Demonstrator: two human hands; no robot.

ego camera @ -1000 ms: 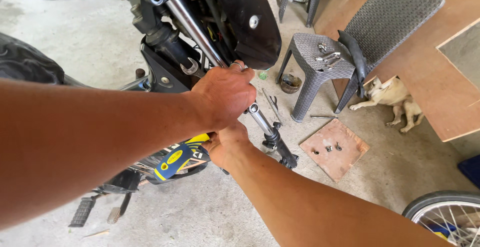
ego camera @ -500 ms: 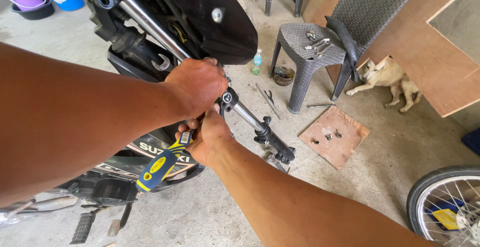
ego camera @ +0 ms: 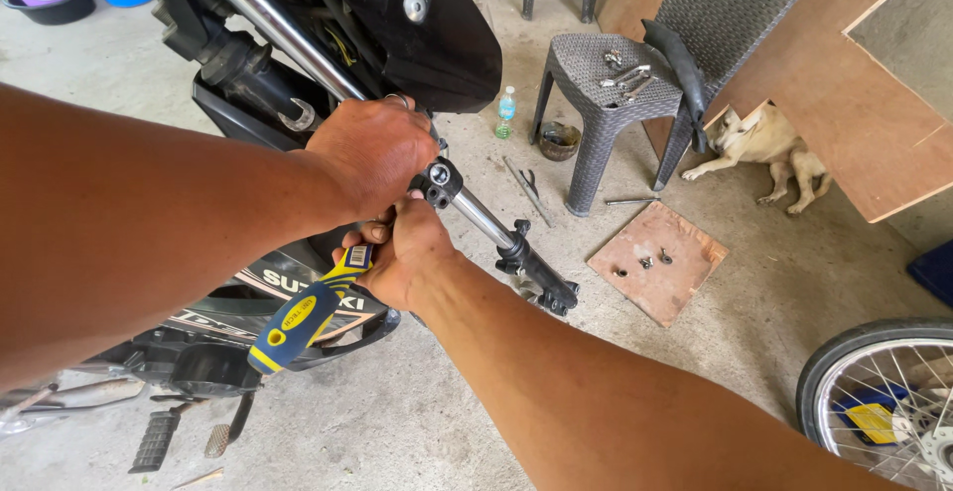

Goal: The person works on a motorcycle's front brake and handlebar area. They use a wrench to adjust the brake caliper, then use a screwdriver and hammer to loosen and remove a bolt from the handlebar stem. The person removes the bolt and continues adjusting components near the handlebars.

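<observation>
Concrete workshop floor (ego camera: 427, 421) is spreading under a stripped motorcycle (ego camera: 328, 24).
Centre frame, the left hand (ego camera: 372, 158) is wrapping its fingers closed around the chrome fork tube (ego camera: 486, 221), while just below it the right hand (ego camera: 402, 253) is gripping a blue-and-yellow-handled tool (ego camera: 303, 317) tightly; a dog (ego camera: 764, 143) is lying beside the grey stool (ego camera: 606, 94) at upper right.

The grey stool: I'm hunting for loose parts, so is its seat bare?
No, the grey stool has several small metal parts lying on its seat, beside a black curved piece leaning against it.
</observation>
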